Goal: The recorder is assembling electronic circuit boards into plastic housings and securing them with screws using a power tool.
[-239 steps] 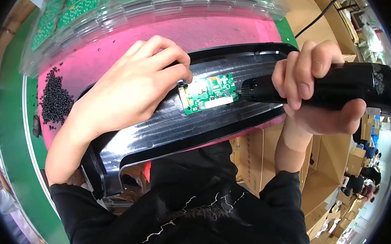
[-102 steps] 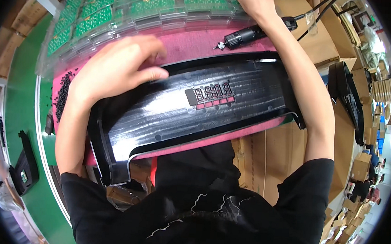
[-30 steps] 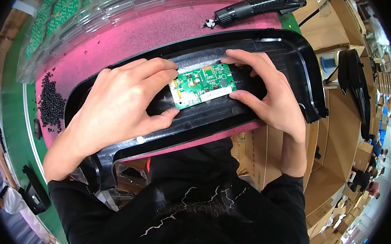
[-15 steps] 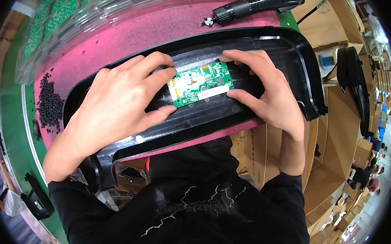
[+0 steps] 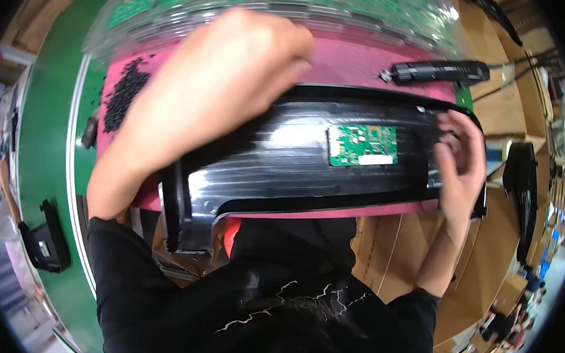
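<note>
Left of the black cover (image 5: pixel 282 183) I see a heap of small black screws (image 5: pixel 126 96). Above its upper left, my left hand (image 5: pixel 250 64) blurs; I can't tell whether its fingers meet. A bump to the cover could slide the board (image 5: pixel 365 146) (if it's loose), lying flat inside, right of centre: green, 1 white strip. At the cover's right end, my right hand (image 5: pixel 464 165) curls, thumb and fingers apart.

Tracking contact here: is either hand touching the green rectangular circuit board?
No, left hand and right hand are both apart from the green circuit board.
</note>
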`<move>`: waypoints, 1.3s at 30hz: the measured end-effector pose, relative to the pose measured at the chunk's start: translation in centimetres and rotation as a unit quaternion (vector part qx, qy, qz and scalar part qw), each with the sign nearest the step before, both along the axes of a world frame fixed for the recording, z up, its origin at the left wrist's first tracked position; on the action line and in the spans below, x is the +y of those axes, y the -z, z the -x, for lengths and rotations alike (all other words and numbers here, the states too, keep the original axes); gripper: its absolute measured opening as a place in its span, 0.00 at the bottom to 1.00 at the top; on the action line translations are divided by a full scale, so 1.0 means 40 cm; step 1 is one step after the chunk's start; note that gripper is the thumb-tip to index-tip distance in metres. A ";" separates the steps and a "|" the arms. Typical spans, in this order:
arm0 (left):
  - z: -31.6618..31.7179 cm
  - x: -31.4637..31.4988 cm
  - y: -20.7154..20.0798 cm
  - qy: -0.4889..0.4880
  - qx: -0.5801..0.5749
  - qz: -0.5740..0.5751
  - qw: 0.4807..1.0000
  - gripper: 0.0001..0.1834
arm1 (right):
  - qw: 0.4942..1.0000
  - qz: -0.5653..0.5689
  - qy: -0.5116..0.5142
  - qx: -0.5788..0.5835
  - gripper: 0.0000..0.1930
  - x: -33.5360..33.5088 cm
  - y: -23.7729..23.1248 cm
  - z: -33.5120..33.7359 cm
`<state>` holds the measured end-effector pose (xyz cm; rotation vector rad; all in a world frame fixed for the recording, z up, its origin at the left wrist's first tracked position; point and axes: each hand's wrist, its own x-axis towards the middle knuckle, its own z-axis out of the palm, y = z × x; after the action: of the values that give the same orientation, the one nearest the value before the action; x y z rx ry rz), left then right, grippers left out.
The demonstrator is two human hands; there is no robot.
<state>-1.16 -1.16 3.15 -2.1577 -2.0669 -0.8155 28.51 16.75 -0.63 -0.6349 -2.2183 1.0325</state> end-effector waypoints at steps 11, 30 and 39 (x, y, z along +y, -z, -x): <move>0.331 -0.093 -0.036 -0.415 0.020 0.423 0.805 0.15 | 0.979 -0.012 0.162 -0.121 0.31 0.348 -0.053 0.020; 0.303 -0.031 0.072 -0.396 0.104 0.364 0.836 0.08 | 0.889 0.361 -0.022 0.280 0.20 0.132 -0.068 0.292; 0.202 -0.045 -0.004 -0.180 0.053 0.116 0.975 0.06 | 0.785 0.390 -0.137 0.461 0.33 0.009 -0.145 0.225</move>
<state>-9.24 -2.97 3.31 -1.7808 -2.4938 -0.4299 19.52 17.12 5.17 -0.0291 -0.9741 1.9166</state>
